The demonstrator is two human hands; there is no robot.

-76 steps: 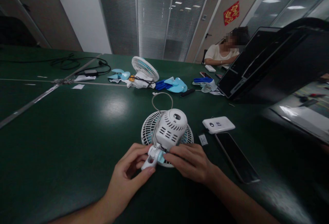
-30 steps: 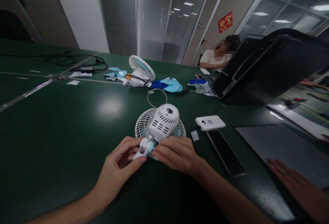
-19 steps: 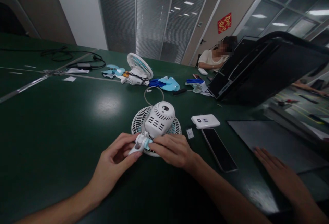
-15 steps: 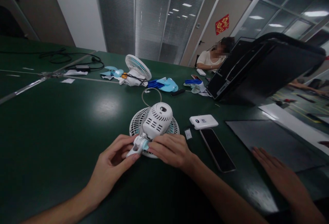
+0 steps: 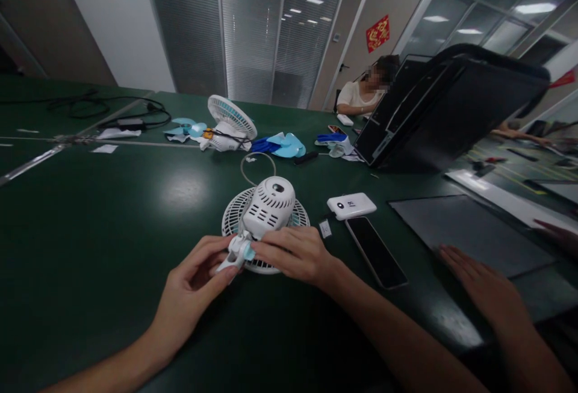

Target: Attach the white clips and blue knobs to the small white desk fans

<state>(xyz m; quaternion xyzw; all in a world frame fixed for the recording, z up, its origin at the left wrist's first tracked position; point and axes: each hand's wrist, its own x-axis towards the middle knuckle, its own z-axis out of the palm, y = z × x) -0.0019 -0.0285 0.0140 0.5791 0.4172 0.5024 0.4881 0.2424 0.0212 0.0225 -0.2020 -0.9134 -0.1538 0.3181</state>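
Green tabletop [image 5: 112, 218], spread broadly leftward from the white fan [image 5: 268, 209] to a metal seam [image 5: 38, 161]; tighter on the right, with phone [image 5: 377, 253], white device [image 5: 356, 204] and a co-worker's hand [image 5: 483, 284] at the near edge of a grey panel [image 5: 469, 230]. Directly ahead, fan grille-down, motor housing up. Pinching its white bracket [image 5: 233, 250] between thumb and fingers of left hand [image 5: 192, 287]. Fingers of right hand [image 5: 295, 253] together against the light blue knob [image 5: 248, 252]; thumb hidden, so impossible to tell whether pinching. On white device, apparently "18". On small label [image 5: 325, 228], print too small to read. On red door sign [image 5: 378, 33], gold characters, blurred.
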